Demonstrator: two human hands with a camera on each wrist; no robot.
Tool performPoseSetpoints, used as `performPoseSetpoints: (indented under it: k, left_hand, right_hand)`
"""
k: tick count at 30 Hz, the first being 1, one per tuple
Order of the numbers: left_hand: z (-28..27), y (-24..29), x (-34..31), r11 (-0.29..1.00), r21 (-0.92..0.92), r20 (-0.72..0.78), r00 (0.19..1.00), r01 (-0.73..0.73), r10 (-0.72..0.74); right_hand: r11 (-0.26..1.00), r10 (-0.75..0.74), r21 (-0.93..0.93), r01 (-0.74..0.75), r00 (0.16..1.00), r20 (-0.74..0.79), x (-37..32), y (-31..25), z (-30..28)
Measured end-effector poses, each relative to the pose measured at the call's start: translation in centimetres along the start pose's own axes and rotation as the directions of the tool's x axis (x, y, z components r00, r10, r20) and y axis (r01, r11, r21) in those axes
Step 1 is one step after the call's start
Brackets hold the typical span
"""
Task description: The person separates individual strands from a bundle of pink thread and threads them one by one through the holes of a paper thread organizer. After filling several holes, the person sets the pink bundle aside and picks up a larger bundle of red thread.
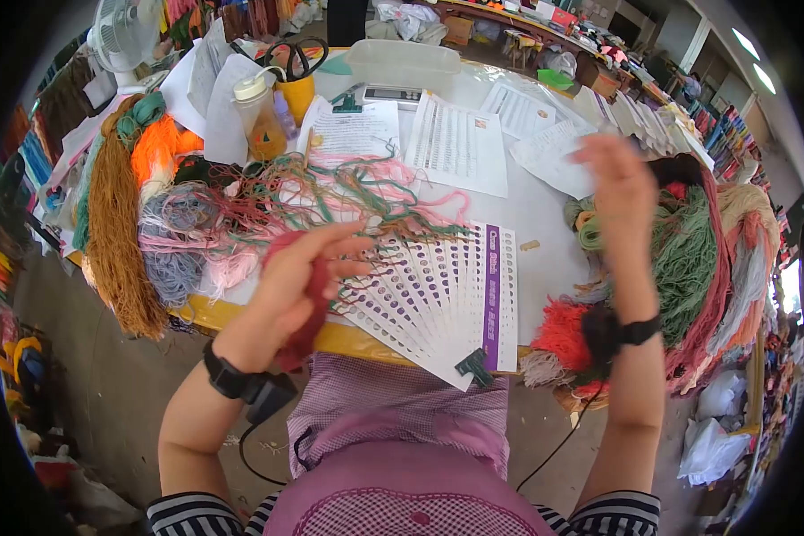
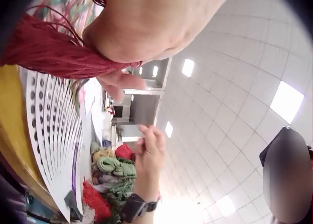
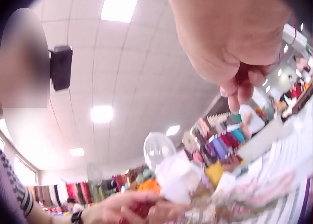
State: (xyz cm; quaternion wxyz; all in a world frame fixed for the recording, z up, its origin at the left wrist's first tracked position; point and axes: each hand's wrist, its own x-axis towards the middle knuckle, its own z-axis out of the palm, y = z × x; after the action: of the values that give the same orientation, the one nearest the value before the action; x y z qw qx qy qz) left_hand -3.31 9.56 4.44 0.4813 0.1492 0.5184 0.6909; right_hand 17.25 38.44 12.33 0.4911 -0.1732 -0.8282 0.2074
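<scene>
Gripping a hank of dark red thread [image 1: 309, 323], the left hand [image 1: 286, 288] is positioned above the near edge of the table [image 1: 363, 343]. Its fingers are partly bent, with the hank running through the palm and hanging below the hand. To its right, a fan of white punched cards [image 1: 429, 313] lies on the tabletop; a dark green clip [image 1: 475, 366] joins the cards at their narrow end, and a purple printed band marks one card.

The right hand [image 1: 618, 183] is raised farther out, well apart from the left. Its fingers are curled close together; the right wrist view shows a dark red strand [image 3: 294, 34] beside them and red between the fingertips, indicating a pinch.

Coloured hanks flank the work area: brown thread [image 1: 121, 232] at left, red thread [image 1: 566, 332] and green thread [image 1: 690, 248] at right. Loose pink and green strands [image 1: 357, 188] spread beyond the left hand. Behind these lie printed sheets [image 1: 460, 143], a yellow cup [image 1: 298, 96] holding scissors [image 1: 302, 59], a bottle [image 1: 259, 116] and a clear tray [image 1: 404, 62]. A white electric fan [image 1: 127, 37] stands at far left.
</scene>
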Motion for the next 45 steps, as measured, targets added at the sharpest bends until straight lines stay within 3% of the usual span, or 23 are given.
performPoseSetpoints:
  k: [1,2,3,4,6,10,12,13,15,18,19,21,25,28,30,34,38,40,42,44,45]
  left_hand:
    - [1.1,-0.5,0.6,0.998,-0.013,0.033,0.998,0.056,-0.055]
    - [2.0,-1.1,1.2,0.994,-0.023,0.066,0.992,0.110,-0.109]
    - [2.7,-1.8,1.9,0.982,-0.065,0.073,0.983,0.176,-0.171]
    - [3.4,-2.5,2.4,0.981,-0.064,0.072,0.982,0.181,-0.176]
    - [4.1,-3.8,3.4,0.958,-0.092,0.003,0.962,0.271,-0.272]
    - [3.9,-5.2,4.8,0.949,-0.132,0.032,0.958,0.286,-0.285]
    - [3.8,-5.7,4.8,0.945,-0.111,0.026,0.952,0.306,-0.305]
    - [3.8,-6.0,5.0,0.951,-0.101,0.027,0.956,0.292,-0.291]
    - [3.9,-5.8,5.2,0.960,-0.080,0.028,0.963,0.270,-0.269]
    - [3.5,-5.9,5.4,0.973,-0.050,0.008,0.974,0.226,-0.226]
    - [3.4,-6.1,5.5,0.972,-0.055,0.006,0.973,0.229,-0.229]
    - [3.2,-6.3,5.6,0.989,0.029,0.029,0.988,0.148,-0.149]
    - [3.4,-6.5,6.5,0.985,0.173,-0.006,1.000,0.020,-0.019]
    - [4.0,-7.2,7.5,0.962,0.274,-0.050,0.998,-0.009,0.024]
    - [3.9,-7.4,8.0,0.910,0.408,-0.051,0.997,0.078,-0.062]
    - [3.3,-7.3,8.4,0.872,0.474,-0.071,0.993,0.119,-0.097]
    - [2.2,-6.2,7.0,0.928,0.367,-0.033,0.998,0.062,-0.054]
    - [1.5,-5.6,6.5,0.991,0.131,-0.003,0.999,-0.035,0.035]
    - [1.1,-4.6,6.2,0.999,0.036,-0.041,0.999,0.006,-0.005]
    - [0.8,-3.4,5.9,0.964,-0.184,0.155,0.974,0.192,-0.164]
    - [1.7,-2.9,5.6,0.970,-0.146,0.196,0.967,0.193,-0.163]
  right_hand:
    - [0.964,0.067,0.237,-0.118,0.975,0.212,-2.2,-0.1,2.6]
    - [0.922,0.121,0.290,-0.256,0.903,0.412,-4.2,-0.2,4.6]
    - [0.905,0.036,0.353,-0.237,0.870,0.491,-6.6,1.2,7.4]
    - [0.824,0.273,0.256,-0.506,0.750,0.603,-7.9,0.4,9.3]
    - [0.725,0.304,0.260,-0.638,0.635,0.711,-9.7,0.9,11.3]
    - [0.839,0.333,0.122,-0.530,0.678,0.656,-10.5,1.6,13.2]
    - [0.970,0.162,0.063,-0.235,0.816,0.555,-10.9,1.7,13.6]
    - [0.973,0.152,0.063,-0.221,0.824,0.546,-10.5,1.5,13.7]
    - [0.998,0.062,-0.044,-0.044,0.807,0.588,-10.6,0.8,13.6]
    - [1.000,-0.005,0.002,0.005,0.793,0.609,-10.7,0.9,13.7]
    - [1.000,-0.004,0.002,0.003,0.789,0.614,-10.8,0.9,13.6]
    - [0.930,0.153,0.137,-0.341,0.699,0.699,-10.7,0.8,13.3]
    - [0.849,0.262,0.114,-0.516,0.599,0.757,-9.9,1.3,12.8]
    - [0.773,0.259,0.148,-0.617,0.519,0.815,-9.8,1.2,12.5]
    - [0.779,0.256,0.143,-0.611,0.518,0.816,-9.8,0.9,12.4]
    - [0.769,0.295,0.139,-0.624,0.539,0.789,-10.1,1.1,12.6]
    - [0.783,0.316,0.111,-0.612,0.544,0.777,-10.2,1.2,12.6]
    - [0.803,0.224,0.156,-0.575,0.533,0.816,-10.2,1.6,12.8]
    - [0.798,0.216,0.170,-0.578,0.538,0.815,-10.2,2.0,12.9]
    - [0.766,0.192,0.193,-0.613,0.505,0.842,-10.2,2.8,13.1]
    - [0.764,0.196,0.190,-0.616,0.503,0.842,-10.0,2.5,12.9]
